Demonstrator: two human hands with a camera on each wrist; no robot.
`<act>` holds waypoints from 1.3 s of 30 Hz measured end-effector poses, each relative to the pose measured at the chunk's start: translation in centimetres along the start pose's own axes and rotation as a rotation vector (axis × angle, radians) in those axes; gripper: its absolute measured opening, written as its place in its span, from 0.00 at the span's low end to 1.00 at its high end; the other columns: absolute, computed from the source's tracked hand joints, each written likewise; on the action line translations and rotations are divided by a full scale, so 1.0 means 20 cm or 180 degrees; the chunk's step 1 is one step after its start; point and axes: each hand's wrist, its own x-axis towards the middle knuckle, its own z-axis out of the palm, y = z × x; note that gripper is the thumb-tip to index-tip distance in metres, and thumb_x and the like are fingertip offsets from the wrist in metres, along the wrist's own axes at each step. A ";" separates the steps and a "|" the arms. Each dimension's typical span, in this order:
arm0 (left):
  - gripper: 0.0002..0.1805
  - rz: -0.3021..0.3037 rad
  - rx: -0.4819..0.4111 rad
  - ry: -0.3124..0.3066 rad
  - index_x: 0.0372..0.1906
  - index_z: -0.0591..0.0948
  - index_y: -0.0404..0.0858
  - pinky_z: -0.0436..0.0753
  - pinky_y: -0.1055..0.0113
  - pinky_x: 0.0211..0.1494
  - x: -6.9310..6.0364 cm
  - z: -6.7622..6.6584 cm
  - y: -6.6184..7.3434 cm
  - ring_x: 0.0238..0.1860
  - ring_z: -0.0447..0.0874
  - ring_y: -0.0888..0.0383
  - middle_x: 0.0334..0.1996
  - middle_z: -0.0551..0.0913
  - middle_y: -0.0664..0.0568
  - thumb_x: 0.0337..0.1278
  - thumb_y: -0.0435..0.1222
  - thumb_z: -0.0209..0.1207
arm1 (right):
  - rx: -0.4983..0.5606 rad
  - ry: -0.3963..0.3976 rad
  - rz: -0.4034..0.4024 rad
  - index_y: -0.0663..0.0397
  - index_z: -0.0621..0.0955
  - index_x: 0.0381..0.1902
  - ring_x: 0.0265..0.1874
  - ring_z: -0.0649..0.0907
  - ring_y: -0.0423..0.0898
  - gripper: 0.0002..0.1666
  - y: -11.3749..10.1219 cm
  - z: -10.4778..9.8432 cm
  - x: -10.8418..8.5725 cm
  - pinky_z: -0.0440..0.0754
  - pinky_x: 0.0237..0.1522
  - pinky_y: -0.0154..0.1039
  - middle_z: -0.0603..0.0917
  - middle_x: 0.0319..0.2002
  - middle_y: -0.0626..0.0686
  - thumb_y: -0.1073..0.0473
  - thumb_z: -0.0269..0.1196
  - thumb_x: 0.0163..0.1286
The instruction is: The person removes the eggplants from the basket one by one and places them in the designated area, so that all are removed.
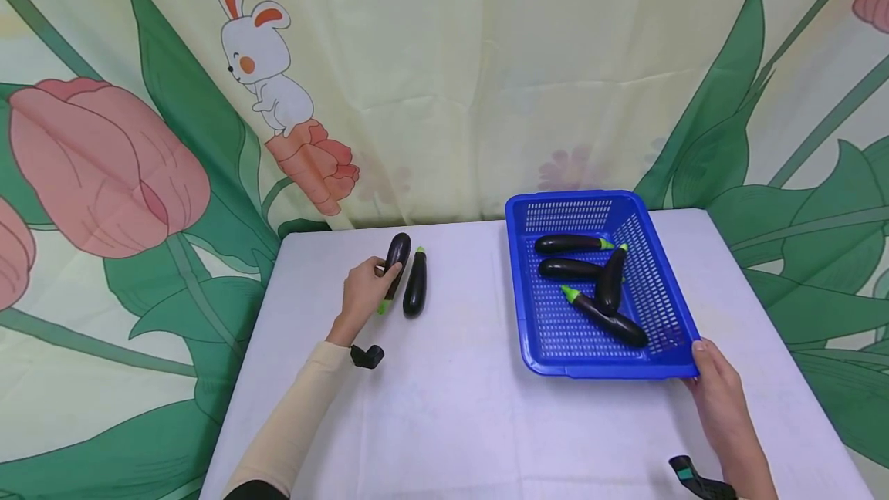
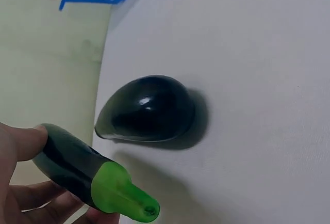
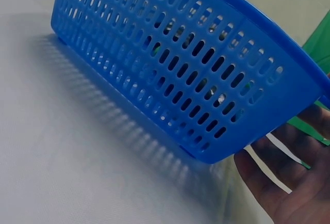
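Observation:
At the left of the table, my left hand (image 1: pixel 363 295) pinches a dark purple eggplant (image 1: pixel 398 251) between thumb and fingers. Its green stem end points down toward me, and the left wrist view shows the held eggplant (image 2: pixel 69 164) raised off the cloth. Just right of it lies a second eggplant (image 1: pixel 414 284), stem away from me. My right hand (image 1: pixel 725 403) grips the near right corner of a blue plastic basket (image 1: pixel 515 292), thumb on the rim and fingers underneath. Several eggplants (image 1: pixel 609 284) lie in the basket, some crossing over each other.
A white cloth (image 1: pixel 458 415) covers the table. Behind its far edge hangs a curtain (image 1: pixel 430 60) printed with tulips, leaves and a rabbit. A black wrist mount (image 1: pixel 366 356) sits by my left wrist, another (image 1: pixel 701 478) by my right.

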 end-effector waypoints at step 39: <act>0.26 -0.0250 0.0502 -0.0480 0.43 0.78 0.35 0.72 0.65 0.32 0.06 0.12 -0.08 0.32 0.81 0.49 0.36 0.86 0.41 0.67 0.56 0.63 | -0.0172 0.0040 -0.0036 0.46 0.57 0.84 0.62 0.69 0.21 0.41 0.00 0.01 0.00 0.65 0.71 0.25 0.59 0.82 0.53 0.33 0.41 0.83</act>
